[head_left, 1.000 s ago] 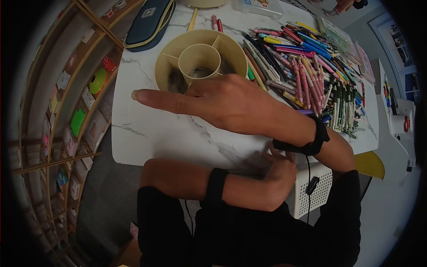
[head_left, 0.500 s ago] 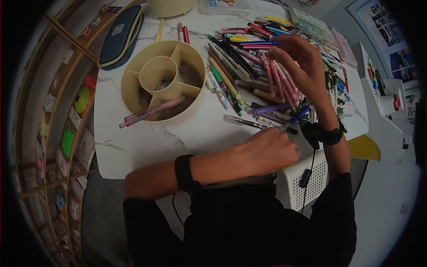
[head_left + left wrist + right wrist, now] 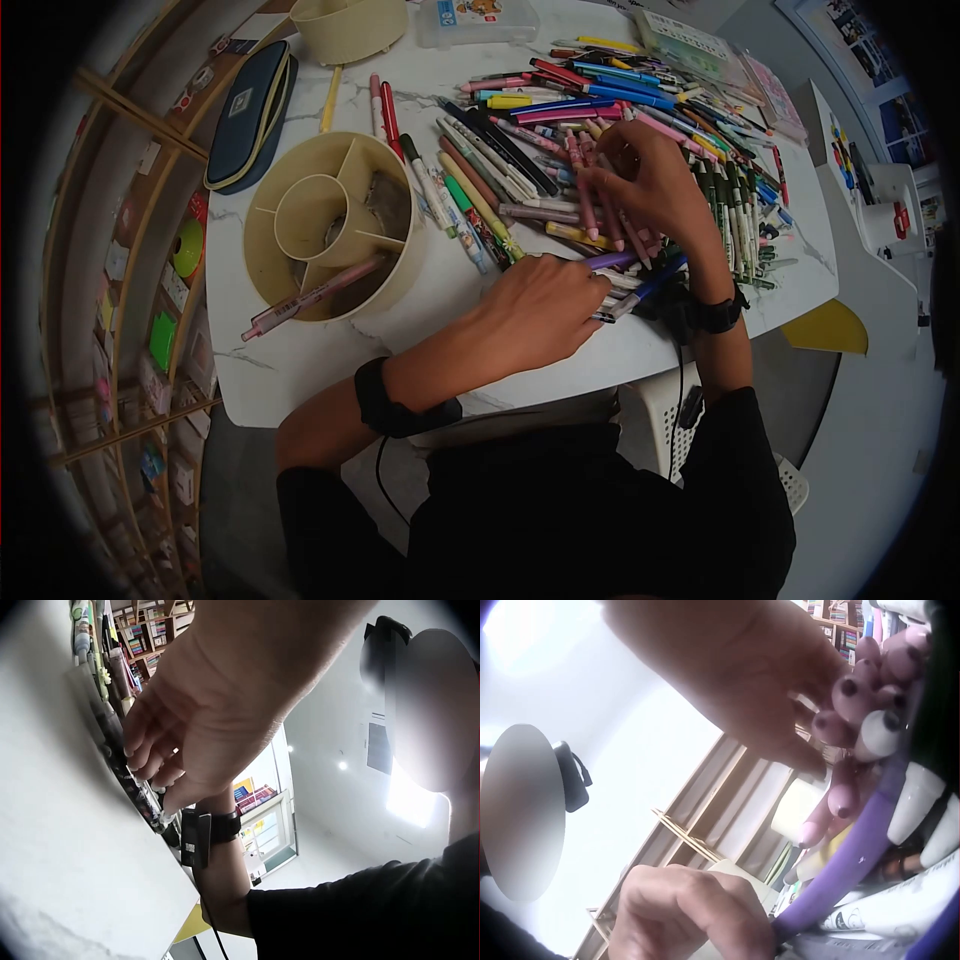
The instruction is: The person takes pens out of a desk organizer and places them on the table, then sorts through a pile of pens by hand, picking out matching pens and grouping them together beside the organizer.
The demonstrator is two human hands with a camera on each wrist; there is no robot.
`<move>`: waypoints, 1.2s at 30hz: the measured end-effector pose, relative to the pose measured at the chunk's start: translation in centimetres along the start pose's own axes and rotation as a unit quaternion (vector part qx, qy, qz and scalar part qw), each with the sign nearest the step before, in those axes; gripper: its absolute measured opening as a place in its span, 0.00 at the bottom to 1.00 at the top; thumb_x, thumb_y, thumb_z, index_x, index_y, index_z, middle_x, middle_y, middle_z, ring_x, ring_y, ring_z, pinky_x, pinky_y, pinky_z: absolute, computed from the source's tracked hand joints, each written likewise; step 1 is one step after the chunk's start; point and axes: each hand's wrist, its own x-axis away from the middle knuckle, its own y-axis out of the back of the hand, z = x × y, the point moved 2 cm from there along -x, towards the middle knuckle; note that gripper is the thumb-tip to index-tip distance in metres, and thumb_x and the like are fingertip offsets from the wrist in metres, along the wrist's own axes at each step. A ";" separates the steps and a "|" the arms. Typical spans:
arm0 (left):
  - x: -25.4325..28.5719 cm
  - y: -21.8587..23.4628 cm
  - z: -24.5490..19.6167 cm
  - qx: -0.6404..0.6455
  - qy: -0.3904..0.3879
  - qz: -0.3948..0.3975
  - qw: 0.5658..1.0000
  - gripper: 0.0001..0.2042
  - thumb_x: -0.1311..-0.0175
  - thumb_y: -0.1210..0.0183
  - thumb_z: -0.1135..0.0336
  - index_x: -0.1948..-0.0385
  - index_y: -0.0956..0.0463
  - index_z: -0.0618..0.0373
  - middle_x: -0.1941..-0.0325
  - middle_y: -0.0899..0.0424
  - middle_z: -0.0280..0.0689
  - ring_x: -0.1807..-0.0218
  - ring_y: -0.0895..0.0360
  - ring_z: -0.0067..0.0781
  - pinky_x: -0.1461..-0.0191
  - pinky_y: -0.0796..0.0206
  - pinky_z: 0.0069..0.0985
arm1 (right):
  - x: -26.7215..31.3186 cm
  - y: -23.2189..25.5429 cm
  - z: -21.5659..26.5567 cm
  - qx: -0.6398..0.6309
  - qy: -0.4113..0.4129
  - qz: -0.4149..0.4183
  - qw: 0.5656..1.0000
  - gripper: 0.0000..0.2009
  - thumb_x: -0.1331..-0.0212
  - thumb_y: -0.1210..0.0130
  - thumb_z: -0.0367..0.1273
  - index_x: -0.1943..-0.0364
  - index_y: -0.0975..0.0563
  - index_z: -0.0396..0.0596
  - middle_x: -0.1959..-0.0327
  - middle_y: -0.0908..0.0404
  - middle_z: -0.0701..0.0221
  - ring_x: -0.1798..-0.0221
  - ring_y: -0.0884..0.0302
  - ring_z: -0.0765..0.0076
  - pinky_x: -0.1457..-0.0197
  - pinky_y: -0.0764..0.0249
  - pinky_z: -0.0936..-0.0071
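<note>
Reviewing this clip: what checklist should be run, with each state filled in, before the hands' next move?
1. Right hand at the clustered pink pens: ok.
2. Right hand's grip on one: cannot tell, fingers partly hidden.
3. Round organizer upright: ok.
4. Space visible inside it: ok.
5. Single pink pen wholly inside the rim: not ok, one end juts past.
6. Left hand clear of organizer: ok.
</note>
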 end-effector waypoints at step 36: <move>-0.4 -1.5 -0.8 -0.142 0.003 -0.015 0.990 0.06 0.56 0.43 0.77 0.74 0.25 0.63 0.75 0.20 0.43 0.70 0.18 0.39 0.69 0.26 0.31 | -1.6 5.4 -4.1 -0.642 -0.021 -0.193 0.741 0.18 0.35 0.51 0.27 0.43 0.40 0.42 0.59 0.21 0.59 0.60 0.20 0.74 0.57 0.21 0.82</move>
